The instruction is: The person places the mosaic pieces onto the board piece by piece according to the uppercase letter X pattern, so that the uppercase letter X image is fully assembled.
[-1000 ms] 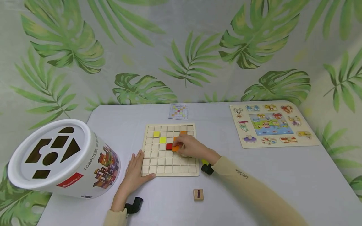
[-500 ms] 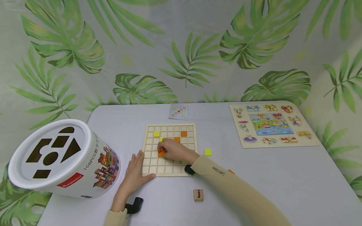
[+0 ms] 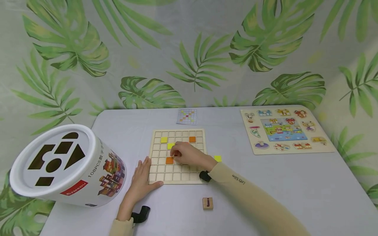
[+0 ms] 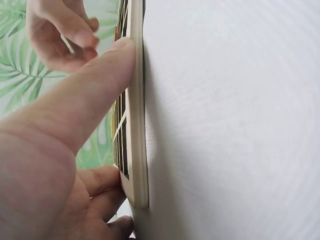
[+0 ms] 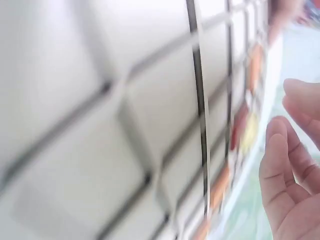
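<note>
A wooden grid board [image 3: 160, 177] lies on the table with coloured square tiles in it. My left hand [image 3: 143, 178] rests against its near left corner, thumb along the near edge and fingers at the left side. Over the middle of the board hovers my right hand [image 3: 189, 154]; the right wrist view shows its thumb and fingers apart with nothing between them. Just left of it, an orange tile [image 3: 169, 160] sits in a cell. Two yellow tiles [image 3: 164, 140] and another orange tile [image 3: 192, 139] are farther up. A red tile [image 5: 240, 127] shows in the right wrist view.
A patterned grid card [image 3: 187, 116] lies behind the board. Right of the board is a loose yellow tile [image 3: 218, 158], partly behind the sleeve. A letter block [image 3: 207, 203] lies in front, a large white tub [image 3: 106, 177] at left, a picture puzzle [image 3: 257, 131] at back right.
My right hand carried an orange tile leftward across the board, let it go in a cell, and has drawn back slightly to the right. My left hand has stayed put.
</note>
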Tool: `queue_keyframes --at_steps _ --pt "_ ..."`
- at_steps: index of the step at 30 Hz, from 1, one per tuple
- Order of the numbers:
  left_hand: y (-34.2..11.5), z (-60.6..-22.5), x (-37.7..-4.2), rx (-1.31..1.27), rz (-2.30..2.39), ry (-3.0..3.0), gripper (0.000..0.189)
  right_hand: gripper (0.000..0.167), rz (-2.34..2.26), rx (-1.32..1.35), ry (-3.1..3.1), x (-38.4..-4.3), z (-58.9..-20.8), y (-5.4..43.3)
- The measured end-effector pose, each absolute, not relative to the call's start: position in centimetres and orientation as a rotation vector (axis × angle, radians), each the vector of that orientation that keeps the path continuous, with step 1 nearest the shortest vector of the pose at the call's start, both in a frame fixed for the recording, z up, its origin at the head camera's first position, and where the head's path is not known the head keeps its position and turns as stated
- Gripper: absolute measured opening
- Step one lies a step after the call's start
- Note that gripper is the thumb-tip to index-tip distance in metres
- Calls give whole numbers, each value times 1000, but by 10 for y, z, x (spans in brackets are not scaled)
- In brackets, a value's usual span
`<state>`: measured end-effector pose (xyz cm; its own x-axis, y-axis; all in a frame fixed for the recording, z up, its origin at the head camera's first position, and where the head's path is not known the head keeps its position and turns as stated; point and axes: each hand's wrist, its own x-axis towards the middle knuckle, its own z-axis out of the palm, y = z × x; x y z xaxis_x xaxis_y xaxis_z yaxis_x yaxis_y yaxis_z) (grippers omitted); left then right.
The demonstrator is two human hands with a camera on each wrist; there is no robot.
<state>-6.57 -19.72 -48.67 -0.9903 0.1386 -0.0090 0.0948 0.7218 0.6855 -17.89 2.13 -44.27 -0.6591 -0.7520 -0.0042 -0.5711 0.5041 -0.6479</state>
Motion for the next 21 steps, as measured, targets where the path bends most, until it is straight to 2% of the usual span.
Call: queue_keyframes --at_steps 7,12,21 --pt "-196 -487 -67 174 1113 2859 100 16 -1082 -1016 2444 -186 -439 98" --pt "-197 -488 -67 181 1114 2857 101 18 -1039 -914 2527 -184 -449 148" --pt "-196 -486 -66 165 1120 2850 101 22 -967 -931 2550 -172 -460 176"
